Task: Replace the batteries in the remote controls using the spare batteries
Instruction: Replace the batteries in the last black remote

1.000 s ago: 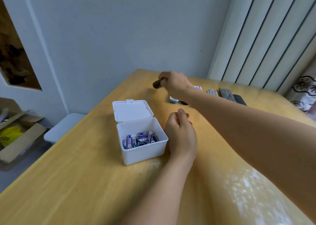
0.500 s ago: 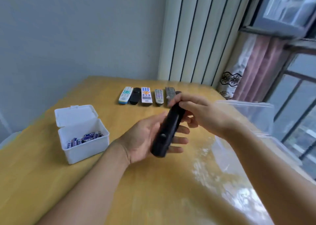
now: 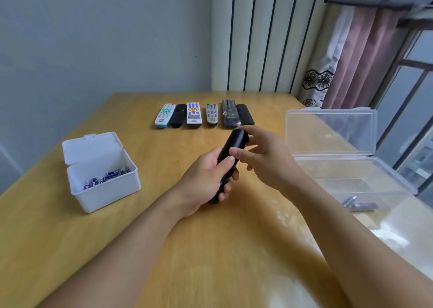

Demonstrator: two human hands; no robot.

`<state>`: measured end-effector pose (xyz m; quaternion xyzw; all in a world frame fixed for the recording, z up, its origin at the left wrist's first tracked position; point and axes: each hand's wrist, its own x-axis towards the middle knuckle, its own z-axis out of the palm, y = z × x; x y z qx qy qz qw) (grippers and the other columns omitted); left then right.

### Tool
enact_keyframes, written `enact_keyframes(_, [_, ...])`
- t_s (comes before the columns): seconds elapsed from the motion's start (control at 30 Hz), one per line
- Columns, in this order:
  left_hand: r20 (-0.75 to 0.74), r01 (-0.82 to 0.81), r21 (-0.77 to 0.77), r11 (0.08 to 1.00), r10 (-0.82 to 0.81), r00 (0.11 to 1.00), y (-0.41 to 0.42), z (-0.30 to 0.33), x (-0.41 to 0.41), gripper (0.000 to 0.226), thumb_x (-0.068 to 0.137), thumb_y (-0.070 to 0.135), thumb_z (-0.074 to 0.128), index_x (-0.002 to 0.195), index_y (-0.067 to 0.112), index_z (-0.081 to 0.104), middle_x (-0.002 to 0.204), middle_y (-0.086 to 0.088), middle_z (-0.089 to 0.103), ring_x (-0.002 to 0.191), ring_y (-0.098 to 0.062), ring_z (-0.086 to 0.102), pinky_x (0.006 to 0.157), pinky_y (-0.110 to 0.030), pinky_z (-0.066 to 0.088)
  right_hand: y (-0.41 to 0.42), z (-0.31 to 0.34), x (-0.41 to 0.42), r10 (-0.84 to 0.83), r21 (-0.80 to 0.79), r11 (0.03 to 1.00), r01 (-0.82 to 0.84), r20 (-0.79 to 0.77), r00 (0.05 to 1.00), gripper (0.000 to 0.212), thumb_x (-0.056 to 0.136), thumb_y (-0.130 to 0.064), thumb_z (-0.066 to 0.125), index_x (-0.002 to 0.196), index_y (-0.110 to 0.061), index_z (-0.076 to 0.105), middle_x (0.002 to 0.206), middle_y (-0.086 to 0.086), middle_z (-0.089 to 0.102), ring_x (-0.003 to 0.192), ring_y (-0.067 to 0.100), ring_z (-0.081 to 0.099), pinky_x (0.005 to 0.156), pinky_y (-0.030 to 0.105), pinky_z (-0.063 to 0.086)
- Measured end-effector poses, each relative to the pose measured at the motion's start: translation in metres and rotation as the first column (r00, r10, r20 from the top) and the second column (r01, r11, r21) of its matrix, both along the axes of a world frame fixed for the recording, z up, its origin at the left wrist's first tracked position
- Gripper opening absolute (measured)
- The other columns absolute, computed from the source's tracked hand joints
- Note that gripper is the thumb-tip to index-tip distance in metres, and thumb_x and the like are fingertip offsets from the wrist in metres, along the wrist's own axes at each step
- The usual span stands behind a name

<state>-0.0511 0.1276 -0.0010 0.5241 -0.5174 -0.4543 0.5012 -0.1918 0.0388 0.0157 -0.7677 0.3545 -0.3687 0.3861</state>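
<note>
My left hand (image 3: 206, 179) grips a black remote control (image 3: 232, 148) above the middle of the table, thumb on top and fingers curled under it. My right hand (image 3: 262, 158) holds the remote's far end, with its fingers on the top and right side. A white box (image 3: 103, 190) with its lid open stands at the left and holds several blue spare batteries (image 3: 105, 176). Several more remotes (image 3: 194, 114) lie in a row at the far side of the table.
A clear plastic container (image 3: 351, 167) with its lid up stands at the right, with two used batteries (image 3: 358, 204) in it. The wooden table (image 3: 210, 249) meets a grey wall on the left. A curtain and window are at the right.
My right hand brought the black remote from the far row to my left hand. My left hand has now closed around it, and the view has swung right and steadied.
</note>
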Motion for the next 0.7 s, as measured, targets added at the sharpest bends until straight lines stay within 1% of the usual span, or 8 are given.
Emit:
enact_keyframes(0.13, [0.006,-0.018,-0.012,1.000,0.019,1.000,0.000,-0.001,0.000,0.024,0.108,0.027,0.044,0.125,0.020,0.058,0.081,-0.004,0.058,0.057,-0.013,0.049,0.048,-0.028,0.041,0.000,-0.002,0.002,-0.035,-0.010,0.999,0.035,0.009,0.999,0.049,0.088,-0.024,0.077,0.133,-0.026,0.059,0.101,-0.002,0.069,0.074,0.021,0.071,0.062,0.031,0.055])
enact_keyframes(0.23, [0.001,-0.023,-0.022,0.999,0.024,1.000,-0.002,-0.001,-0.001,0.021,0.108,0.028,0.045,0.121,0.019,0.059,0.081,-0.005,0.059,0.057,-0.013,0.049,0.048,-0.028,0.042,-0.002,-0.002,0.002,-0.044,-0.004,0.999,0.044,0.040,0.998,0.053,0.087,-0.025,0.078,0.137,-0.024,0.058,0.104,-0.002,0.069,0.076,0.020,0.071,0.065,0.032,0.056])
enact_keyframes(0.33, [0.000,-0.026,-0.019,0.999,0.026,1.000,-0.006,-0.001,0.000,0.021,0.107,0.028,0.046,0.122,0.019,0.058,0.079,-0.005,0.059,0.057,-0.013,0.050,0.047,-0.027,0.042,-0.003,-0.003,0.002,-0.049,0.022,0.999,0.047,0.074,0.996,0.055,0.087,-0.023,0.078,0.138,-0.023,0.057,0.107,0.000,0.069,0.078,0.018,0.071,0.063,0.027,0.053])
enact_keyframes(0.4, [-0.009,-0.027,-0.018,0.999,0.027,1.000,-0.007,-0.002,0.001,0.023,0.107,0.029,0.047,0.123,0.019,0.058,0.079,-0.005,0.058,0.056,-0.012,0.050,0.047,-0.027,0.041,-0.001,-0.003,0.002,-0.060,0.003,0.998,0.060,0.076,0.995,0.054,0.086,-0.024,0.079,0.137,-0.024,0.058,0.109,-0.003,0.068,0.078,0.015,0.070,0.065,0.028,0.054])
enact_keyframes(0.5, [-0.032,-0.038,-0.010,0.999,0.037,0.999,-0.007,-0.003,0.002,0.021,0.106,0.029,0.048,0.120,0.019,0.060,0.078,-0.006,0.057,0.056,-0.012,0.049,0.046,-0.027,0.041,0.001,-0.003,0.004,-0.105,-0.051,0.993,0.110,0.090,0.990,0.045,0.085,-0.023,0.079,0.127,-0.028,0.064,0.116,-0.008,0.062,0.084,0.012,0.066,0.073,0.028,0.053])
enact_keyframes(0.6, [-0.104,-0.044,0.029,0.999,0.046,0.993,-0.009,-0.003,0.003,0.022,0.106,0.030,0.048,0.120,0.016,0.060,0.078,-0.006,0.056,0.056,-0.013,0.048,0.046,-0.026,0.039,0.005,-0.002,0.008,-0.144,-0.153,0.975,0.162,0.118,0.982,0.025,0.085,-0.011,0.076,0.104,-0.026,0.069,0.118,-0.008,0.058,0.095,0.009,0.061,0.076,0.022,0.050])
enact_keyframes(0.63, [-0.113,-0.051,0.037,0.998,0.054,0.992,-0.009,-0.003,0.005,0.023,0.106,0.030,0.048,0.122,0.017,0.060,0.078,-0.006,0.056,0.056,-0.013,0.048,0.047,-0.026,0.039,0.007,-0.003,0.010,-0.139,-0.155,0.975,0.156,0.117,0.983,0.026,0.085,-0.015,0.077,0.107,-0.024,0.067,0.119,-0.009,0.059,0.097,0.007,0.061,0.076,0.022,0.050])
enact_keyframes(0.7, [-0.098,-0.053,0.035,0.998,0.057,0.994,-0.011,-0.002,0.007,0.025,0.107,0.029,0.047,0.126,0.020,0.060,0.077,-0.005,0.057,0.055,-0.013,0.049,0.046,-0.027,0.040,0.012,-0.005,0.015,-0.146,-0.112,0.982,0.154,0.080,0.986,0.050,0.084,-0.036,0.079,0.127,-0.024,0.057,0.126,-0.011,0.056,0.106,0.004,0.058,0.082,0.022,0.051])
